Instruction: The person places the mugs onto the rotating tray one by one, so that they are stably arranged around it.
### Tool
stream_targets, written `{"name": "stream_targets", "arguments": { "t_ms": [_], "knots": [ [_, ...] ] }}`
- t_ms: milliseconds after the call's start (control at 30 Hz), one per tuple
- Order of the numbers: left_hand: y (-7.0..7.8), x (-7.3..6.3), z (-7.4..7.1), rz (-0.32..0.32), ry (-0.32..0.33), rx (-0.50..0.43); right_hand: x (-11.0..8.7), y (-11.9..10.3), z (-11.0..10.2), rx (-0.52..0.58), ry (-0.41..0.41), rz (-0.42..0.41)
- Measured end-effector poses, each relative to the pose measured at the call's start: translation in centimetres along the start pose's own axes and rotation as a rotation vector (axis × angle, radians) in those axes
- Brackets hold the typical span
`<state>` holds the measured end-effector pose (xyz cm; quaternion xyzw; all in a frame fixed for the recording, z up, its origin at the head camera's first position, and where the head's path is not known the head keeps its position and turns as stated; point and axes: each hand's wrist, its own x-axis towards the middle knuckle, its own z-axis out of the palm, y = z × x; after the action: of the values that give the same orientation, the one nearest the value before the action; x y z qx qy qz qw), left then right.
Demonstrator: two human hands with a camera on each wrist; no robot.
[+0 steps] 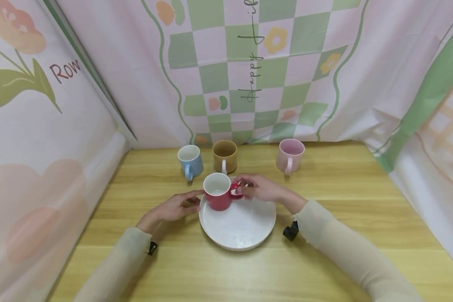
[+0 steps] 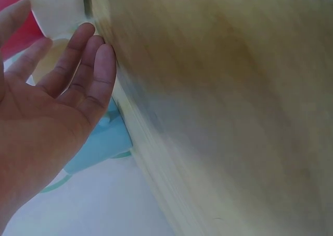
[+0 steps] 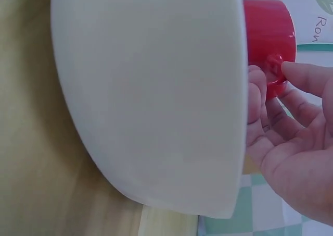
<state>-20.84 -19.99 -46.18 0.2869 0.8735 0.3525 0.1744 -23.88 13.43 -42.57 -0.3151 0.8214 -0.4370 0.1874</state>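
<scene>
A red mug (image 1: 219, 200) with a white inside is upright over the back left part of a round white plate (image 1: 241, 230). My right hand (image 1: 258, 187) pinches the mug's handle between thumb and fingers; the right wrist view shows the thumb on the red handle (image 3: 276, 69). On the mug's other side, my left hand (image 1: 175, 206) reaches in from the left with its fingertips right at the mug and the plate's rim. The left wrist view shows its fingers (image 2: 70, 64) spread and loosely extended, with nothing gripped.
Behind the plate stand a light blue mug (image 1: 190, 161), a brown mug (image 1: 225, 157) and, farther right, a pink mug (image 1: 290, 156), all upright on the wooden table (image 1: 226, 274). A patterned cloth (image 1: 260, 75) hangs along the table's back edge, with more cloth at both sides.
</scene>
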Motion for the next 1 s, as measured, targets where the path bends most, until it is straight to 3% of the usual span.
{"name": "stream_targets", "arguments": {
  "t_ms": [200, 600, 1000],
  "knots": [
    [0.0, 0.0, 0.0, 0.014, -0.003, 0.008, 0.7, 0.2, -0.4, -0.011, -0.019, -0.024],
    [0.0, 0.0, -0.2, 0.021, -0.008, 0.011, 1.4, 0.5, -0.8, 0.017, -0.011, 0.056],
    [0.1, -0.2, -0.2, 0.019, -0.009, 0.022, 0.8, 0.8, -2.1, 0.052, 0.045, 0.13]
  ]
}}
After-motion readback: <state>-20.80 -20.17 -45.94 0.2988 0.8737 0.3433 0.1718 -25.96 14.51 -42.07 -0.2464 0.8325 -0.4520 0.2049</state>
